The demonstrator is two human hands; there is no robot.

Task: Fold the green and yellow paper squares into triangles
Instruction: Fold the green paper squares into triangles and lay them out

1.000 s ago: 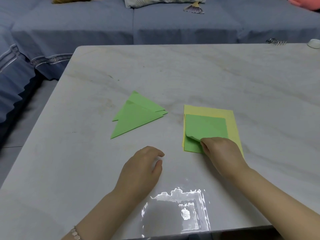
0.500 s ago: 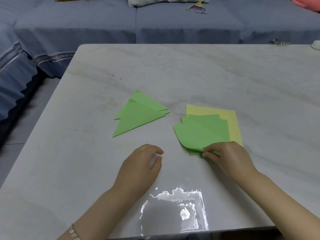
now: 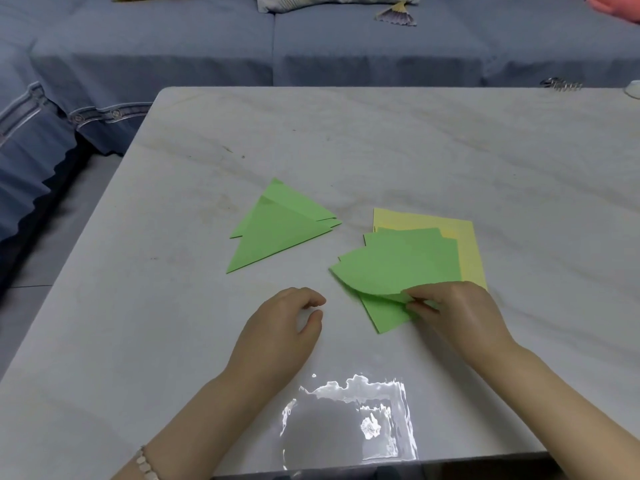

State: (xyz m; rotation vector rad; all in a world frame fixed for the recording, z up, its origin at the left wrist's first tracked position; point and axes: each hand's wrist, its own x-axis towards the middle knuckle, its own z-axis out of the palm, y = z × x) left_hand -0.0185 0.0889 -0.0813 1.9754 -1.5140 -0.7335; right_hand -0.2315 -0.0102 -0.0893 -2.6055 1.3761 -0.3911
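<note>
Wide table lies toward twelve o'clock. My right hand pinches the green square by its lifted near corner; my left hand, at its nine o'clock, rests loosely curled, holding nothing.

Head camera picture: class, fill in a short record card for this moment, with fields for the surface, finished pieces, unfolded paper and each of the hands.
Surface: pale table
Finished: two green triangles, overlapping, left of the stack
Unfolded: green squares, fanned, lying on yellow paper
Right hand: pinches the near corner of the top green square, which is lifted and curled
Left hand: rests on the table, fingers loosely curled, holding nothing
</note>
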